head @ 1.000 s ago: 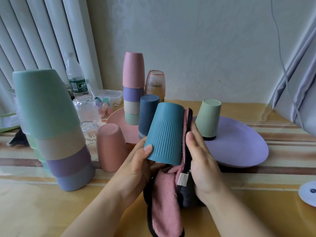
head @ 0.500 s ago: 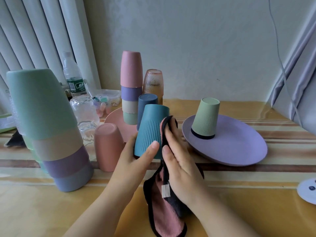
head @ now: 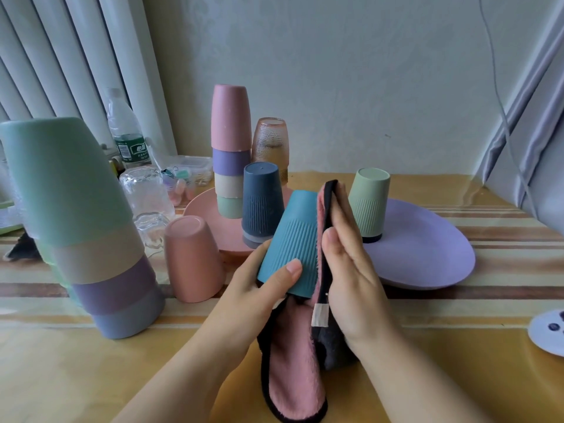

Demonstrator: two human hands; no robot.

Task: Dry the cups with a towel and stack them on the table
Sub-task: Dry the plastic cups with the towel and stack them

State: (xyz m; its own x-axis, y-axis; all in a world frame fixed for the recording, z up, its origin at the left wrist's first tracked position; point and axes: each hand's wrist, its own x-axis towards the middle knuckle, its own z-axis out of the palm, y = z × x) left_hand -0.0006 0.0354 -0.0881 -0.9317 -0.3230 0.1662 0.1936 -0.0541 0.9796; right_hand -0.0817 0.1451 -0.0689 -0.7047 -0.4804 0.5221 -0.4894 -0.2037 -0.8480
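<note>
My left hand (head: 259,288) grips a ribbed teal cup (head: 294,239), held upside down and tilted above the table. My right hand (head: 348,257) presses a pink towel with black trim (head: 293,361) flat against the cup's right side, fingers straight; the towel's lower part hangs down below both hands. A stack of several upside-down cups (head: 76,221) stands at the near left. A second stack (head: 230,148) stands on a pink plate (head: 201,215), with a dark blue ribbed cup (head: 261,203) beside it. A green ribbed cup (head: 369,203) stands upside down on a purple plate (head: 427,248).
A pink cup (head: 192,257) sits upside down left of my hands. An amber glass (head: 270,141), a clear glass (head: 146,196), a water bottle (head: 125,129) and a small clear box (head: 189,172) stand at the back left. A white disc (head: 549,331) lies at the right edge.
My right hand has slid the towel up along the cup's right side, and the cup has tilted a little as my left hand turned it.
</note>
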